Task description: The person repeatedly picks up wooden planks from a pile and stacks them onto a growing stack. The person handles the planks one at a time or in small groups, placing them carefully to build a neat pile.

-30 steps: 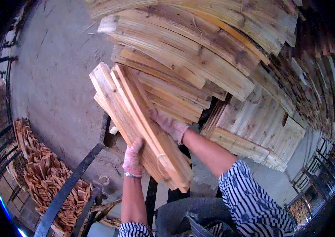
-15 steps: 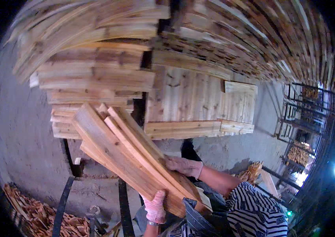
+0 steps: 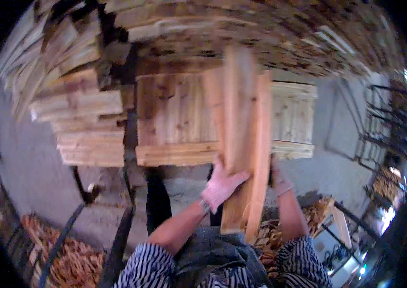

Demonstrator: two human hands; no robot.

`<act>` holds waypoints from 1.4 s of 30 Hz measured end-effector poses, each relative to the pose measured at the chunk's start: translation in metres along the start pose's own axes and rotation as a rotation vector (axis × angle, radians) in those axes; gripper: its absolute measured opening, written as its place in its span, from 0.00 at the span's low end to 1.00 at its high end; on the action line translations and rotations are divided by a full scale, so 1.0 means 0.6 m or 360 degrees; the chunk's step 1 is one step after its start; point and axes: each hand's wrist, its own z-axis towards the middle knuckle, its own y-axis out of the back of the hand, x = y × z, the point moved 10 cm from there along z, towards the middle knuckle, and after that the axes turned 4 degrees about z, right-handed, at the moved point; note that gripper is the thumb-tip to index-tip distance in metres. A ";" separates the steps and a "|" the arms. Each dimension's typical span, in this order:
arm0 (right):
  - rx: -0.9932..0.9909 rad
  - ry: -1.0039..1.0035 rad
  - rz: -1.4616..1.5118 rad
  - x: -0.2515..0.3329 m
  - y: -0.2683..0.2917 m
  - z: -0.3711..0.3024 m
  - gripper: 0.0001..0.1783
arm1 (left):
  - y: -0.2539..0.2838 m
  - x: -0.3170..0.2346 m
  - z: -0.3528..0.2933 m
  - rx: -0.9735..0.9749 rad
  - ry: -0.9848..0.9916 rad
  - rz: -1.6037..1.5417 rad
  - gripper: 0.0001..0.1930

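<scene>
Between my two gloved hands is a bundle of long wooden boards (image 3: 242,125), held pointing away from me over a wooden panel stack. My left hand (image 3: 222,185), in a pinkish glove, grips the bundle's left side with the thumb lying across the top. My right hand (image 3: 279,177) clasps its right edge; some of those fingers are hidden behind the boards. Under the far part of the bundle lies the flat layer of planks (image 3: 179,108), with a cross strip (image 3: 179,153) along its near edge. The far ends of the held boards are smeared by motion.
Stacked boards (image 3: 90,144) stand at left, beside a dark gap. A long pile of timber (image 3: 299,38) runs across the back. Scrap wood (image 3: 76,254) lies low at left, next to black metal bars (image 3: 121,240). Metal racks (image 3: 390,120) stand at right.
The board bundle has swung from a leftward slant to nearly straight ahead, over the plank layer. Both hands moved with it, and the view has turned so the surroundings shifted left.
</scene>
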 end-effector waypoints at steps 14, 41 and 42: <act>-0.0972 0.0570 -0.1832 0.142 0.174 0.233 0.61 | 0.174 -0.004 0.157 -0.0265 -0.0425 0.0018 0.45; -0.0608 0.0793 -0.2114 -0.014 -0.423 0.188 0.62 | 0.499 -0.016 0.185 -0.1510 0.0255 0.1702 0.62; -0.0663 0.0802 -0.2111 -0.018 -0.418 0.203 0.61 | 0.494 -0.021 0.187 -0.1459 0.0136 0.1602 0.61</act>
